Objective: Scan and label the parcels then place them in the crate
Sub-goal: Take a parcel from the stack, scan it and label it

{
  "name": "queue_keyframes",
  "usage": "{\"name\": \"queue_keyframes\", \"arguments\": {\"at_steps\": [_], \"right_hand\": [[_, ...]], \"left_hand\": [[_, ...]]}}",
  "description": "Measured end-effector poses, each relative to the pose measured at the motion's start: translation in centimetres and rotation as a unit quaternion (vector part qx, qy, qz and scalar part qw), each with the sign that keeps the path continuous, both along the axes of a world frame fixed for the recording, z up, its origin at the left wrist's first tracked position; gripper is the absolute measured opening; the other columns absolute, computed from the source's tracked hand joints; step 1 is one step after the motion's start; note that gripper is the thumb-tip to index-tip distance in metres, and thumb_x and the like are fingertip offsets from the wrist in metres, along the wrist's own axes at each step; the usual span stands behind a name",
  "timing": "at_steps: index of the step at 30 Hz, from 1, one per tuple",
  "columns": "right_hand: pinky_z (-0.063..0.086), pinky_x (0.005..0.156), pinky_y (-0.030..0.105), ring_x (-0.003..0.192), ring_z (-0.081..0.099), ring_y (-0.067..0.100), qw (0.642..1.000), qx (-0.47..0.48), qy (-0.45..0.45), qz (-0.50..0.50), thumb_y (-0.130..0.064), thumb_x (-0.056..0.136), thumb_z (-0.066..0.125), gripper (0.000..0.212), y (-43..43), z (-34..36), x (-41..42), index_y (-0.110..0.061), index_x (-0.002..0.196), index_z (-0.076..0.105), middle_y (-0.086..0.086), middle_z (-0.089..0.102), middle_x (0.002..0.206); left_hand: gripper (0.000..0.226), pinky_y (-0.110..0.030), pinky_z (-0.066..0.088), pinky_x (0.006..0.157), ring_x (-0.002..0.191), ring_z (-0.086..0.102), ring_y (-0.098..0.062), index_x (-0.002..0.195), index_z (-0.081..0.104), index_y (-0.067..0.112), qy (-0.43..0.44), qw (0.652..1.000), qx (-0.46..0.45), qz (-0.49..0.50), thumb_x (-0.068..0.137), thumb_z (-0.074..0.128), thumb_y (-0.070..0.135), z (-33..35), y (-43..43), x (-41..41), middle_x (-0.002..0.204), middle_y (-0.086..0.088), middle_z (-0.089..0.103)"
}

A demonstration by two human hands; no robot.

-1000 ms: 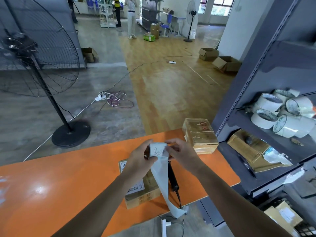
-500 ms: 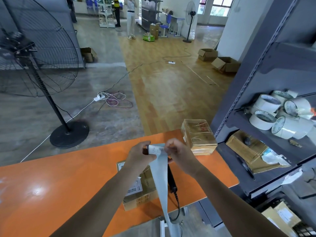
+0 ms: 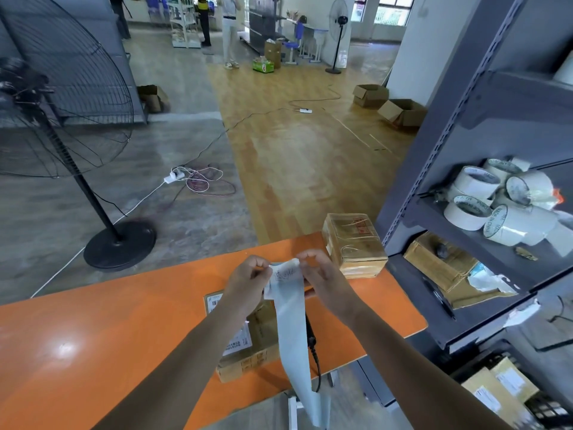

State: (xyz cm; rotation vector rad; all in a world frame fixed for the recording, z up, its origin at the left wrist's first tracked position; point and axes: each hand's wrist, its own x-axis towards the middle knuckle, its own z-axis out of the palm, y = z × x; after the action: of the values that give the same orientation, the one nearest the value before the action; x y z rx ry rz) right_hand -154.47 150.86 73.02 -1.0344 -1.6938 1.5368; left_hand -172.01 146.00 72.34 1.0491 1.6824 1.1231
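I see left hand (image 3: 248, 282) and right hand (image 3: 324, 282) both pinching the top of the label strip (image 3: 291, 336) above the parcel (image 3: 260, 339); its print is possibly handwritten.

"MADE IN CHINA" on tape roll (image 3: 508, 226)

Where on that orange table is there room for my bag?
The orange table is bare along its left stretch, up to the labelled parcel. The right end is crowded: that parcel, the scanner beside it, the taped parcel at the far corner, and the left hand and right hand pinching the label strip.
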Motion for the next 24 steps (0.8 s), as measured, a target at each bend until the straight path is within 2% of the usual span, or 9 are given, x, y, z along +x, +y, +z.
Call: {"name": "queue_keyframes", "arguments": {"at_steps": [3, 7, 9, 11, 14, 16, 19, 22, 24], "right_hand": [[0.057, 0.064, 0.028, 0.079, 0.071, 0.016, 0.997, -0.063, 0.026, -0.036, -0.029, 0.104, 0.048, 0.015, 0.0, -0.3, -0.1, -0.024, 0.117, 0.053, 0.000, 0.072, 0.082], [0.058, 0.065, 0.028, 0.080, 0.074, 0.017, 0.986, -0.147, 0.025, -0.069, -0.023, 0.099, 0.059, 0.022, 0.7, -0.4, 0.1, -0.016, 0.120, 0.055, 0.004, 0.076, 0.086], [0.059, 0.069, 0.030, 0.086, 0.074, 0.019, 0.982, -0.170, 0.016, -0.078, -0.020, 0.096, 0.065, 0.024, 1.0, -0.6, 0.3, -0.017, 0.118, 0.057, 0.008, 0.076, 0.096], [0.059, 0.070, 0.030, 0.088, 0.074, 0.018, 0.978, -0.191, 0.011, -0.087, -0.020, 0.093, 0.068, 0.024, 1.3, -0.9, 0.6, -0.018, 0.116, 0.059, 0.008, 0.075, 0.100], [0.058, 0.068, 0.027, 0.086, 0.074, 0.015, 0.972, -0.211, 0.011, -0.099, -0.020, 0.092, 0.070, 0.025, 1.8, -1.4, 1.3, -0.019, 0.114, 0.059, 0.007, 0.075, 0.100], [0.059, 0.066, 0.027, 0.081, 0.074, 0.014, 0.973, -0.198, 0.002, -0.117, -0.018, 0.092, 0.070, 0.026, 2.3, -2.0, 1.9, -0.019, 0.115, 0.056, 0.007, 0.073, 0.100], [0.056, 0.069, 0.028, 0.080, 0.066, 0.017, 0.978, -0.130, -0.061, -0.152, -0.015, 0.093, 0.066, 0.027, 3.3, -3.0, 3.0, -0.017, 0.117, 0.053, 0.011, 0.068, 0.102], [0.039, 0.048, 0.012, 0.059, 0.053, 0.003, 0.973, -0.051, -0.151, -0.164, -0.014, 0.093, 0.060, 0.023, 4.7, -4.3, 4.9, -0.014, 0.115, 0.052, 0.003, 0.062, 0.082], [0.033, 0.042, 0.012, 0.048, 0.047, 0.000, 0.965, -0.025, -0.210, -0.154, -0.015, 0.092, 0.058, 0.022, 5.8, -5.2, 6.3, -0.015, 0.113, 0.052, -0.005, 0.055, 0.071]], "left_hand": [[0.015, -0.034, 0.047, 0.063, 0.063, 0.048, -0.017, 0.087, 0.060, 0.025, 0.012, 1.000, -0.001, -0.014, 0.099, 0.052, 0.020, -0.4, -0.1, -0.1, 0.071, -0.002, 0.054], [0.016, -0.041, 0.057, 0.080, 0.078, 0.062, -0.025, 0.086, 0.061, 0.023, 0.010, 0.999, 0.000, -0.049, 0.099, 0.053, 0.018, -0.4, -0.4, 0.0, 0.089, -0.018, 0.064], [0.018, -0.029, 0.059, 0.072, 0.085, 0.067, -0.020, 0.085, 0.062, 0.024, 0.005, 0.998, 0.001, -0.055, 0.098, 0.054, 0.016, -0.5, -0.4, 0.2, 0.091, -0.011, 0.067], [0.018, -0.018, 0.054, 0.064, 0.082, 0.067, -0.008, 0.085, 0.062, 0.022, -0.011, 0.998, 0.003, -0.058, 0.098, 0.053, 0.013, -0.6, -0.2, 0.6, 0.090, -0.004, 0.068], [0.014, -0.014, 0.052, 0.063, 0.087, 0.066, -0.007, 0.090, 0.063, 0.017, -0.024, 0.998, -0.004, -0.060, 0.098, 0.053, 0.012, -0.8, 0.3, 1.2, 0.095, -0.002, 0.068], [0.010, -0.016, 0.054, 0.064, 0.093, 0.065, -0.012, 0.093, 0.063, 0.015, -0.045, 0.998, -0.018, -0.048, 0.098, 0.054, 0.012, -1.1, 0.8, 1.9, 0.097, -0.002, 0.067], [0.006, -0.030, 0.054, 0.079, 0.101, 0.063, -0.018, 0.094, 0.062, 0.014, -0.103, 0.993, -0.052, 0.002, 0.096, 0.057, 0.010, -1.6, 1.8, 3.5, 0.105, -0.006, 0.065], [0.008, -0.031, 0.052, 0.077, 0.099, 0.060, -0.018, 0.090, 0.059, 0.014, -0.140, 0.985, -0.080, 0.061, 0.096, 0.056, 0.010, -2.1, 3.0, 5.2, 0.104, -0.007, 0.063], [0.011, -0.029, 0.050, 0.073, 0.089, 0.059, -0.015, 0.088, 0.059, 0.015, -0.146, 0.981, -0.094, 0.090, 0.097, 0.056, 0.010, -2.6, 3.8, 6.2, 0.096, -0.005, 0.063]]}}
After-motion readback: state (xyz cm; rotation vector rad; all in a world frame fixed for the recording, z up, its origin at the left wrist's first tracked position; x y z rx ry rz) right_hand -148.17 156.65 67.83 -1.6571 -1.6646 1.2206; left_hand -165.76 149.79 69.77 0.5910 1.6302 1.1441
